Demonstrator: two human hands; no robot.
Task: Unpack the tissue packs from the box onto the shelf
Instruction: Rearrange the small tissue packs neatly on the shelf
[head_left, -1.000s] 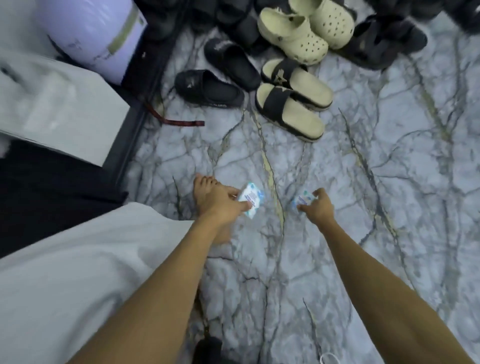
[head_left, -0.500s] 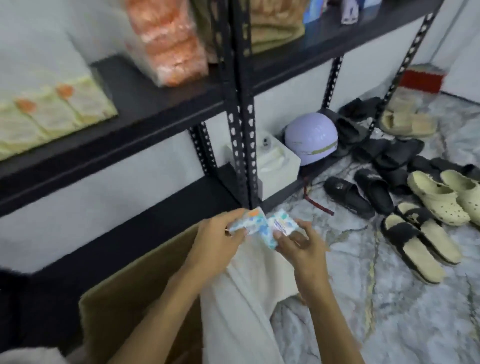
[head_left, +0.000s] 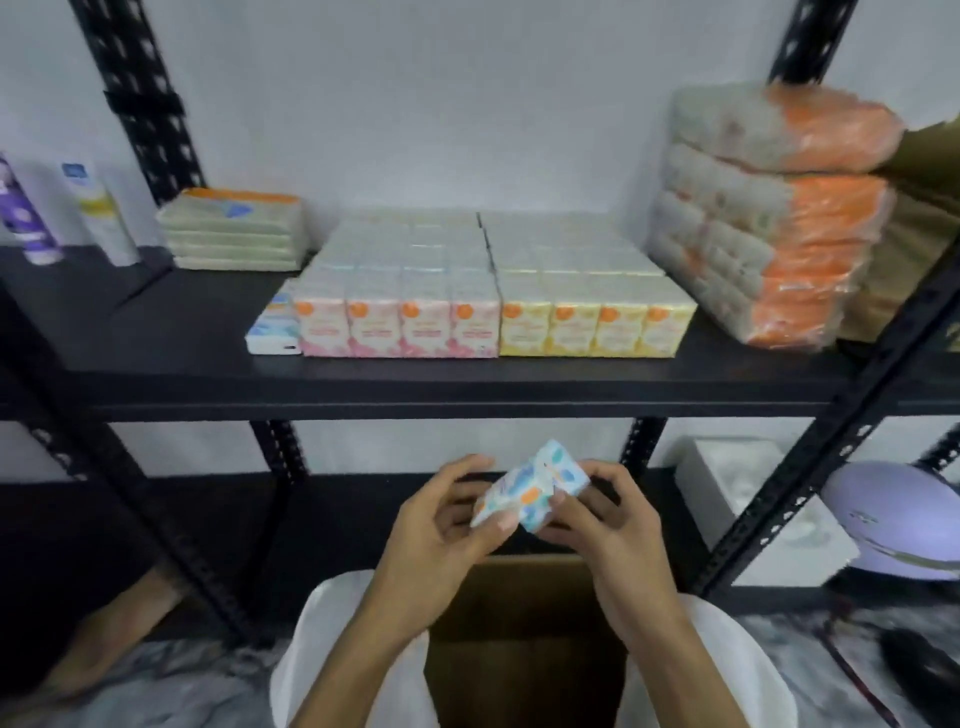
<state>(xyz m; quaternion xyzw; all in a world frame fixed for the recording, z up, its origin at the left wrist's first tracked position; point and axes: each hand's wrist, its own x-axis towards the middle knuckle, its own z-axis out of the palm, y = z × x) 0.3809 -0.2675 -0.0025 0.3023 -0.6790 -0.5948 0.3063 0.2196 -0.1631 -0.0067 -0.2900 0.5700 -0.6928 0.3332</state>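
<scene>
Counted on the shelf (head_left: 156, 358) front row are four pink-fronted tissue packs (head_left: 397, 325), four yellow-fronted tissue packs (head_left: 597, 322), one blue pack (head_left: 274, 327), and two bottles (head_left: 67, 213).

box (head_left: 524, 649) interior hidden, pack labels blurred

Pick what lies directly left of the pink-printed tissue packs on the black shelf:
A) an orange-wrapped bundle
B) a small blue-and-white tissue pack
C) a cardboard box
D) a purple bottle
B: a small blue-and-white tissue pack lies against the left end of the pink-printed tissue packs on the black shelf.
</scene>
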